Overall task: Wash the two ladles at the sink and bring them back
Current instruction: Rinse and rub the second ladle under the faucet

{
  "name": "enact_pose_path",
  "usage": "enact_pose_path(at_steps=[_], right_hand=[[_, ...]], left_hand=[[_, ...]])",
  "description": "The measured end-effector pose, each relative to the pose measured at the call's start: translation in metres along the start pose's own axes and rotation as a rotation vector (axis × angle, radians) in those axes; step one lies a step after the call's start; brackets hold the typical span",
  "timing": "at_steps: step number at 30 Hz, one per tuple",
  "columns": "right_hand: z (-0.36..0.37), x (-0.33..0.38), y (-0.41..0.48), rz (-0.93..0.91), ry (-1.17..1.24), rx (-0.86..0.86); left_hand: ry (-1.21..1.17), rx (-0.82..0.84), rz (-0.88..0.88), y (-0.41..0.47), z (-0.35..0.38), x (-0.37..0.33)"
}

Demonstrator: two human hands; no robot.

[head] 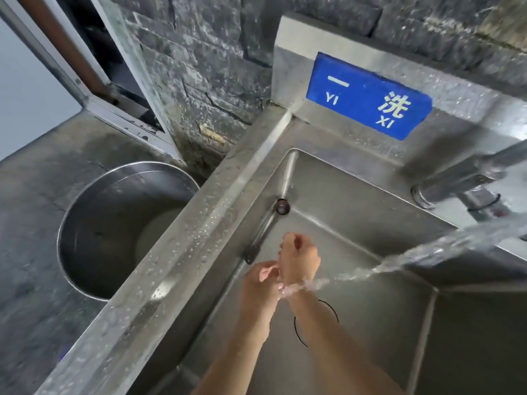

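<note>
Water [370, 272] from the tap [462, 178] strikes the right hand [299, 259], loosely fisted over the sink [356, 223]. Beside it, touching, the left hand [261, 276] curls around the right wrist. Neither visibly holds anything; no ladle shows.

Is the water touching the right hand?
Touching. In the head view the water from the tap lands on the right hand at the wrist.

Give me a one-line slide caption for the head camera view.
Both hands, left and right, rinse together under the tap stream in a steel sink; no ladles visible.
</note>
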State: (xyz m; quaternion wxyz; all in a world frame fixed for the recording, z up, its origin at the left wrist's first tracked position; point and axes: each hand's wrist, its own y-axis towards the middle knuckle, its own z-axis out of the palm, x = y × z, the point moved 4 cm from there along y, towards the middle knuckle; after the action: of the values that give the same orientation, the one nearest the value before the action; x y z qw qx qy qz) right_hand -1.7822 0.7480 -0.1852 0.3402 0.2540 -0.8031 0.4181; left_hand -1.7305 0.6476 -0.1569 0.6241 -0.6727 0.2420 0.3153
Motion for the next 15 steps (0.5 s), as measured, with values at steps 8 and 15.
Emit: enact_pose_path(at_steps=[8, 15], right_hand=[[0.063, -0.021, 0.047, 0.123, -0.148, 0.065], [0.086, -0.045, 0.064, 0.196, -0.082, -0.006]], left_hand=[[0.006, -0.076, -0.195, 0.077, -0.019, 0.027], [0.009, -0.050, -0.212, 0.103, -0.019, 0.042]])
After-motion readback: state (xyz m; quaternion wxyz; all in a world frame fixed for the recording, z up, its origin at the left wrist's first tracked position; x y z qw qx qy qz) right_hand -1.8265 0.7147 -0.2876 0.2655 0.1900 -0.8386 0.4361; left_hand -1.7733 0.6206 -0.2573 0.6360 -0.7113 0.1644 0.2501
